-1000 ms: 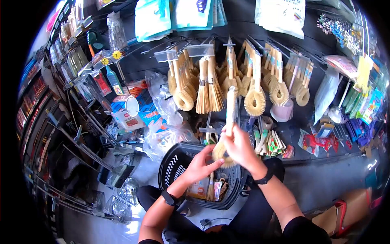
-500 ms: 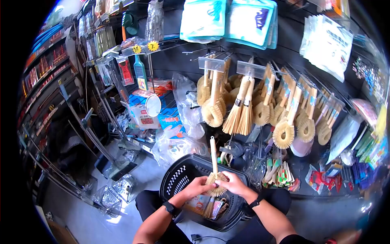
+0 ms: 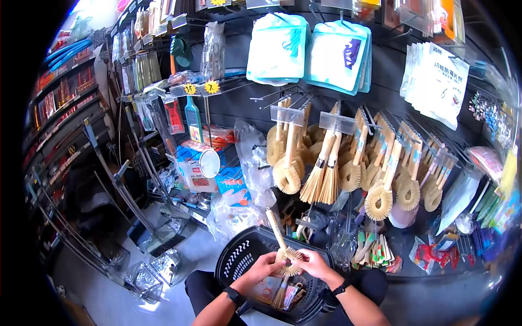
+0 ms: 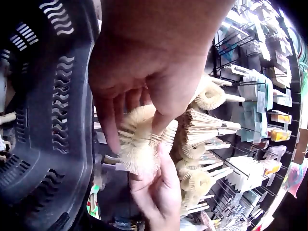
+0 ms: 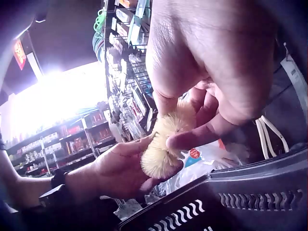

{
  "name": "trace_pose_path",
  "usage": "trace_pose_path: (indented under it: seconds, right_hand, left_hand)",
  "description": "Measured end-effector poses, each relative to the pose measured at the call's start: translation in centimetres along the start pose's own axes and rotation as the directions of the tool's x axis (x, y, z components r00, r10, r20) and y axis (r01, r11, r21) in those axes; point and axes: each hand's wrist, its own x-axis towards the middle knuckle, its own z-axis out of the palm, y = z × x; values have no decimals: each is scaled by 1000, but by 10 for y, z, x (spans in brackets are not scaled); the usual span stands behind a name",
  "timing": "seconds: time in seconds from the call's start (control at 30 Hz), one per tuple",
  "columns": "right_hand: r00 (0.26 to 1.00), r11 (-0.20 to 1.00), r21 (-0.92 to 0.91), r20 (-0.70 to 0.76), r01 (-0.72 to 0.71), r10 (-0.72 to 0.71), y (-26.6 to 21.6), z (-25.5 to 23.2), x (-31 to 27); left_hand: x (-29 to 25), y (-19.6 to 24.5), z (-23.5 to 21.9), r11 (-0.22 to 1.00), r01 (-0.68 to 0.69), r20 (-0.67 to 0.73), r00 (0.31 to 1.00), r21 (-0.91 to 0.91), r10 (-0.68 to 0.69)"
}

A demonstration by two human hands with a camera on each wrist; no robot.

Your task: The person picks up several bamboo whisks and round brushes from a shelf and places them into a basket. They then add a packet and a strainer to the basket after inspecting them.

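Note:
Both hands hold a pale-bristled dish brush (image 3: 289,255) by its looped head, over a black basket (image 3: 231,254). Its wooden handle (image 3: 275,229) points up and away, tilted to the left. The left hand (image 3: 263,268) pinches the left side of the bristles, with the thumb across the head in the left wrist view. From the opposite side, the right hand (image 3: 314,265) grips the bristles (image 5: 161,154) between thumb and fingers. Below them in the basket lie a small whisk broom (image 3: 280,293) and several packets (image 3: 293,295).
Ahead hang rows of similar brushes (image 3: 380,202) and whisk brooms (image 3: 323,182) on hooks. Left of the basket are plastic bags (image 3: 231,217) and long-handled dustpans (image 3: 155,239). Small green-and-white handled items (image 3: 375,247) hang low on the right.
The right hand has gone from the brush's handle to its bristled head, and both hands have lowered it toward the basket. The head view has turned left, then tilted slightly upward.

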Motion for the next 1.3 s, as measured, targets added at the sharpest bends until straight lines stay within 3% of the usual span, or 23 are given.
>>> trace_pose_path:
  seconds: [0.17,0.27,0.33,0.4,0.47,0.53,0.6,0.67,0.73,0.83,0.93,1.0,1.07,1.13,1.3]
  right_hand:
    - [996,999,-52,88,8,-4,17,-6,-6]
    - [988,997,-59,137,-56,64,17,-4,-10]
    - [991,987,-124,66,-104,113,14,2,-12]
    - [977,974,-144,95,-176,190,3,3,-15]
    - [984,967,-215,82,-137,157,-2,3,-15]
    - [997,994,-85,33,-72,75,4,4,-16]
    - [999,999,20,-34,-27,28,7,6,-14]
    - [996,993,75,-1,-94,95,1,4,-13]
    - [981,980,77,70,-186,181,-5,5,-14]
    - [964,971,-72,123,-227,235,2,1,-10]
    - [982,979,98,84,-177,169,5,3,-7]
    - [983,975,123,52,-184,178,4,0,-5]
    - [987,982,99,44,-160,156,13,-7,-3]
    - [982,973,130,23,-190,189,7,-2,-5]
    - [968,964,98,71,-246,240,11,4,-4]
  left_hand:
    - [-7,-8,7,1000,-7,-36,999,13,7]
    - [1,-25,-6,996,-25,22,1000,85,23]
    - [-1,-28,-10,991,24,11,1000,129,-25]
    - [-8,-18,-4,988,37,3,999,148,-38]
    - [0,-32,-11,995,-4,21,1000,103,2]
    - [-3,-24,-4,991,-92,-39,995,100,96]
    - [4,-30,-4,995,-90,-76,993,43,94]
    - [5,-26,-3,993,-94,-50,994,73,98]
    - [12,-32,-11,993,-93,-25,995,68,95]
    - [16,-35,-19,990,-119,16,993,71,118]
    - [13,-31,-14,985,-134,-33,990,110,138]
    - [6,-11,-8,958,55,-133,991,281,-19]
    - [9,-21,-11,976,-67,-75,994,206,84]
    - [12,-23,-12,989,11,-76,997,149,0]
    - [16,-31,-8,987,-70,-29,997,141,75]
